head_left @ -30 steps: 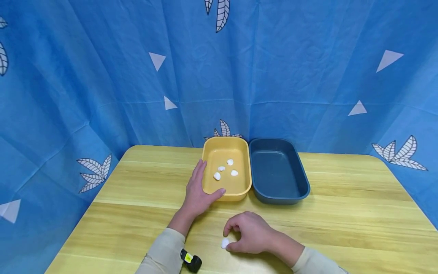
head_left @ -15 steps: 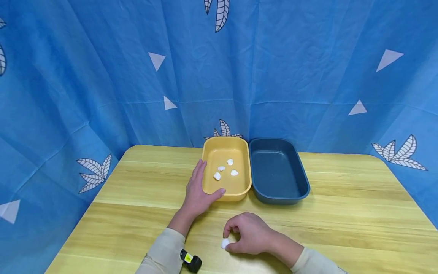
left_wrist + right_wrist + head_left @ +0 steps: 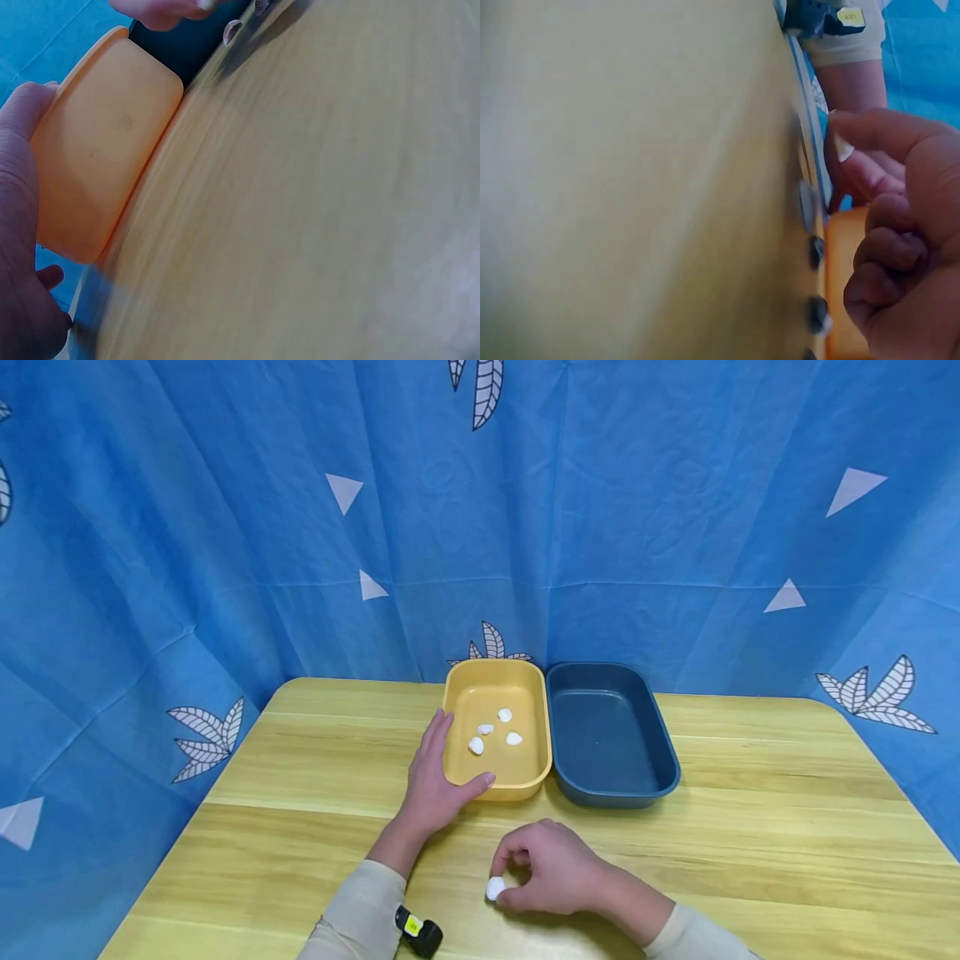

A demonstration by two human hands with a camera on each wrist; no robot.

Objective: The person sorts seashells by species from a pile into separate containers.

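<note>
The left hand point(image 3: 432, 781) lay spread and relaxed against the yellow tray point(image 3: 519, 770), which held four white pieces point(image 3: 476, 746). In front, a fifth white piece point(image 3: 495, 887) was pinched by the right hand point(image 3: 557, 868), its contact with the table point(image 3: 750, 827) hard to tell; farther right, the dark blue tray point(image 3: 607, 743) stood beside the yellow one.

The left sleeve point(image 3: 360, 906) is light tan and wrinkly. A small black gadget point(image 3: 427, 939) with a yellow sticker point(image 3: 413, 926) sits at its edge. The right sleeve point(image 3: 693, 935) is light tan too. The left hand point(image 3: 435, 787) and right hand point(image 3: 558, 868) are bare.
</note>
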